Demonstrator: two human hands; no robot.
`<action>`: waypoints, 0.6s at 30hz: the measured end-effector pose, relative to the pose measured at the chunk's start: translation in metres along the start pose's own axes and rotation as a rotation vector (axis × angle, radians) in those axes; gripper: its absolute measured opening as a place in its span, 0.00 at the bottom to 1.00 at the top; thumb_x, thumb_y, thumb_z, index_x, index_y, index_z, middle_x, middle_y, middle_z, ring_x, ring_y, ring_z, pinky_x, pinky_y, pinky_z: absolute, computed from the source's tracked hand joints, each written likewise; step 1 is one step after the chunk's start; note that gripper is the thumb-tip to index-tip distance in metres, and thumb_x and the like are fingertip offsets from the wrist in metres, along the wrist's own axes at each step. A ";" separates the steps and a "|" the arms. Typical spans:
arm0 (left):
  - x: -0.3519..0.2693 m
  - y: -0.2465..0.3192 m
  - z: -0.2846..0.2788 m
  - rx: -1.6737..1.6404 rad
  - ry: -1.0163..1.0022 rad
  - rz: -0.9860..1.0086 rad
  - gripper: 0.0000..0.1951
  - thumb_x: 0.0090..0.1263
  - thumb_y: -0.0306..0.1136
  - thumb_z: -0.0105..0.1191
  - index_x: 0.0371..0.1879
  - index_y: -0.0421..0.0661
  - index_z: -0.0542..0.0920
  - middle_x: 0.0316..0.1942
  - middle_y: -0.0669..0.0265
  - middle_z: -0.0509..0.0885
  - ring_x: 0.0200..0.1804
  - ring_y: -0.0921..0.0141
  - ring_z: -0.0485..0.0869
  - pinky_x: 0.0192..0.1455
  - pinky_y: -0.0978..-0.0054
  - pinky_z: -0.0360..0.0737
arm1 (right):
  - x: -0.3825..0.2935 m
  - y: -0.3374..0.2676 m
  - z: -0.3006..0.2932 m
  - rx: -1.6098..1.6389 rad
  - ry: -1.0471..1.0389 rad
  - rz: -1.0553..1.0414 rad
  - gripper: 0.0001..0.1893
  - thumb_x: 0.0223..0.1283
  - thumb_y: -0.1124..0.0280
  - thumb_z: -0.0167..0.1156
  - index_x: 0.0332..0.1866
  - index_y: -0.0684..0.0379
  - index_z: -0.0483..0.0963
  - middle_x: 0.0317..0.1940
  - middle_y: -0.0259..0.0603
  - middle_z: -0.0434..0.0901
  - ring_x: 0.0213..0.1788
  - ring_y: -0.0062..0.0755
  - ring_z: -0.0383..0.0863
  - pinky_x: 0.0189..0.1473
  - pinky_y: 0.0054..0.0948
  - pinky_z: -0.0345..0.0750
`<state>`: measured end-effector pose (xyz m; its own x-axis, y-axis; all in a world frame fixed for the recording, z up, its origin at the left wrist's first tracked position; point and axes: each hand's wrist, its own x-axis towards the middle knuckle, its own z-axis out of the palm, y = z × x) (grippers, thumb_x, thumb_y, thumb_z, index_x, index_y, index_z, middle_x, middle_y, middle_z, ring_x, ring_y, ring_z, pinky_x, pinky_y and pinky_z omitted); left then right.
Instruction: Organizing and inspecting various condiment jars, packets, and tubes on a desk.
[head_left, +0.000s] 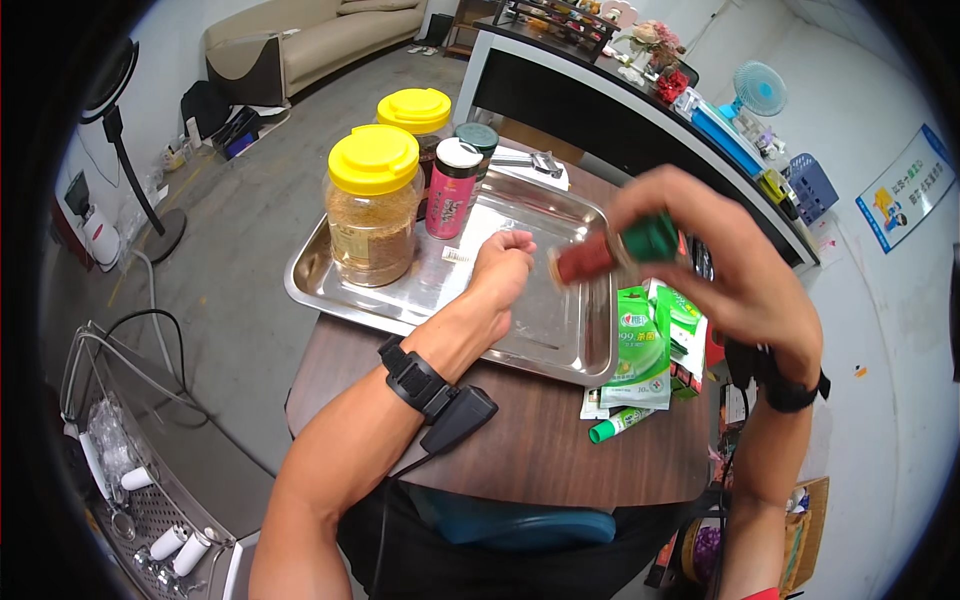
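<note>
My right hand (720, 262) grips a small spice bottle with a green cap (651, 238) and dark red contents (589, 259). It is held tilted above the right side of a stainless steel tray (577, 367), blurred by motion. Over the middle of the tray is my left hand (501, 279), loosely curled, with nothing visible in it. Left of it stand a clear jar with a yellow lid and brown granules (371, 232) and a pink shaker can with a white cap (451, 191). A second yellow-lidded jar (415, 112) and a dark green-lidded container (477, 136) are behind.
Green wipe packets (637, 367) and a green-capped tube (619, 425) lie on the wooden table (525, 442), right of the tray. A metal peeler-like tool (536, 162) lies behind it. A black partition (570, 112) rises beyond. At lower left is a perforated metal rack (150, 502).
</note>
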<state>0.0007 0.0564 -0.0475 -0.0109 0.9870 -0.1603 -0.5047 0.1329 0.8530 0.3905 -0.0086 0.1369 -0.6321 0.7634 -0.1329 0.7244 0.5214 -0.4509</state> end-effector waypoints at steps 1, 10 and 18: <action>-0.003 0.002 0.000 0.059 -0.052 0.009 0.22 0.77 0.22 0.60 0.69 0.44 0.82 0.63 0.62 0.86 0.67 0.65 0.82 0.76 0.64 0.76 | 0.021 -0.005 -0.009 -0.001 0.007 0.004 0.39 0.65 0.57 0.87 0.78 0.58 0.80 0.68 0.46 0.86 0.66 0.41 0.86 0.67 0.42 0.84; -0.004 -0.010 -0.005 0.934 -0.426 0.430 0.26 0.77 0.35 0.73 0.73 0.52 0.83 0.75 0.53 0.81 0.77 0.48 0.78 0.82 0.44 0.75 | 0.255 -0.136 0.047 0.006 0.071 0.022 0.38 0.65 0.58 0.86 0.78 0.58 0.80 0.68 0.46 0.85 0.67 0.42 0.86 0.68 0.42 0.84; -0.017 -0.014 0.011 0.943 -0.466 0.387 0.26 0.78 0.35 0.72 0.74 0.52 0.84 0.74 0.52 0.82 0.77 0.48 0.77 0.82 0.45 0.74 | 0.297 -0.163 0.084 0.018 0.072 0.031 0.38 0.65 0.59 0.86 0.78 0.57 0.79 0.69 0.46 0.84 0.67 0.42 0.86 0.68 0.43 0.84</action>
<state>0.0174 0.0389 -0.0519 0.3983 0.8880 0.2299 0.3209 -0.3697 0.8720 0.0620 0.1010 0.0966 -0.5874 0.8050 -0.0833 0.7380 0.4906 -0.4633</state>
